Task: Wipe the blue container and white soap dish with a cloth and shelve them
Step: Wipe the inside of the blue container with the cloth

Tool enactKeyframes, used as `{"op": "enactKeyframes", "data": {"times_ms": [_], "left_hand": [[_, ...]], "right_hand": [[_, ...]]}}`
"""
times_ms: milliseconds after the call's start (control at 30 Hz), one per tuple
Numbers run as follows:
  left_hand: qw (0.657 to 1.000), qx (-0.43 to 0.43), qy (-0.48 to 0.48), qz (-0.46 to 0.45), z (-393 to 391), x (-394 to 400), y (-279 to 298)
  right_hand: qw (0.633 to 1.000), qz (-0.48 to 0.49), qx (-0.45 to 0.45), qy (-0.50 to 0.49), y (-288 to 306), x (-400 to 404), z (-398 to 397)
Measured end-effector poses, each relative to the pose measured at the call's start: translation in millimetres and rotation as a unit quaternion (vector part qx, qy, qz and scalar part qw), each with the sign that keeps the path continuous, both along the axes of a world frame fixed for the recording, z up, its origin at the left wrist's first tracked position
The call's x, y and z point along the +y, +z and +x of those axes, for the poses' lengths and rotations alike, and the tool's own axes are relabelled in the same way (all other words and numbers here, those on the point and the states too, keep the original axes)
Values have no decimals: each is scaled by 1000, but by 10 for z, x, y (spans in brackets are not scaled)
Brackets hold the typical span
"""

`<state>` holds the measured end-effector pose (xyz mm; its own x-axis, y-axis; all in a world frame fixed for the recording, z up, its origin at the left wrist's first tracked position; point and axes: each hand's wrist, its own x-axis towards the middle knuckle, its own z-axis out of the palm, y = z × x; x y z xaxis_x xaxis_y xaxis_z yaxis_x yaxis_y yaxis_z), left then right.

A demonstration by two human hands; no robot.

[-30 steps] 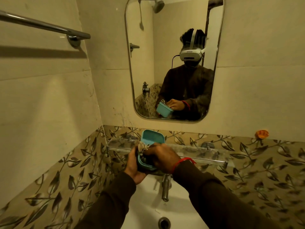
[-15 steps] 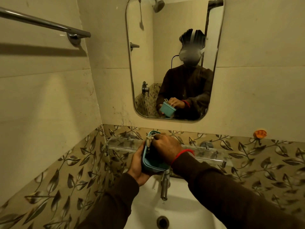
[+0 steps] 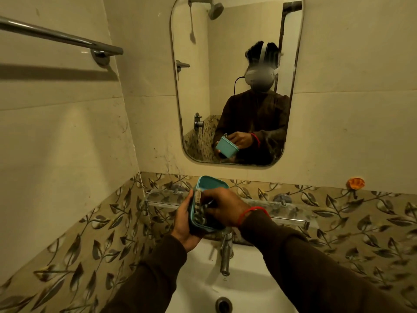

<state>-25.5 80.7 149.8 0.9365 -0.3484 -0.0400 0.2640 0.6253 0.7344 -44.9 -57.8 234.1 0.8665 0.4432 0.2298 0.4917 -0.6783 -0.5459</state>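
A blue container (image 3: 209, 184) is held tilted above the sink, its opening facing me. My left hand (image 3: 184, 224) grips it from the left and underneath. My right hand (image 3: 222, 207) is inside the opening, pressing a grey-white cloth (image 3: 198, 207) against the container's left inner wall and rim. The cloth is mostly hidden by my fingers. The glass shelf (image 3: 291, 219) runs along the wall just behind my hands. No white soap dish shows anywhere in view.
A white sink (image 3: 203, 288) with a steel tap (image 3: 225, 254) lies below my hands. The mirror (image 3: 237, 82) hangs above the shelf and reflects the person. A towel rail (image 3: 58, 38) is on the left wall, an orange hook (image 3: 356, 183) at right.
The container has turned more upright in my left hand, and my right hand has worked the cloth from the rim down along the left inner wall.
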Motion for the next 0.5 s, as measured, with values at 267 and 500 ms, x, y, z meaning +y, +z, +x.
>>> {"op": "enactKeyframes", "data": {"times_ms": [267, 500], "left_hand": [[999, 16, 34, 0, 29, -231, 116], [1000, -13, 13, 0, 100, 4, 181]], "right_hand": [[967, -65, -204, -137, 25, 52, 143], [984, -104, -108, 96, 7, -27, 29]]}}
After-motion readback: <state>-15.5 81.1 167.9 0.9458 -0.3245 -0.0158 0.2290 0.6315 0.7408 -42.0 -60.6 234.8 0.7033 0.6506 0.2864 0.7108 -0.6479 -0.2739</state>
